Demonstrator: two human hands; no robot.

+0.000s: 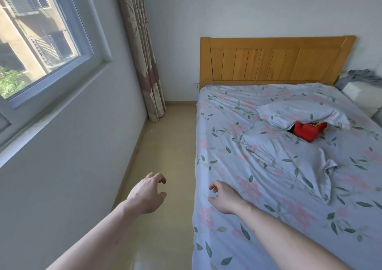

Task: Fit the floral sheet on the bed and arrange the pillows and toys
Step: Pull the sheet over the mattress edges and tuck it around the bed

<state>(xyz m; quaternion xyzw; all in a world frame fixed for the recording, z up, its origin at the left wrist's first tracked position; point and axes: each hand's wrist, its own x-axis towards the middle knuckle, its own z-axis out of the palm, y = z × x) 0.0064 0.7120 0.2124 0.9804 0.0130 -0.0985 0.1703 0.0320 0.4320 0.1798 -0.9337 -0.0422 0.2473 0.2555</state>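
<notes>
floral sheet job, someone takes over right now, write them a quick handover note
Left hand: over the floor beside the bed, fingers loosely curled, holding nothing.
Right hand: over the sheet's near left edge, holding nothing.
Floral sheet: spread over the bed, wrinkled in the middle.
Two pillows: one mid-bed, lying over the red toy; the other below it, crumpled.
Left: smooth the sheet, move the pillows up to the headboard, set out the toy.

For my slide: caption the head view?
Both hands reach over a rumpled floral sheet; red toy under pillow.
</notes>
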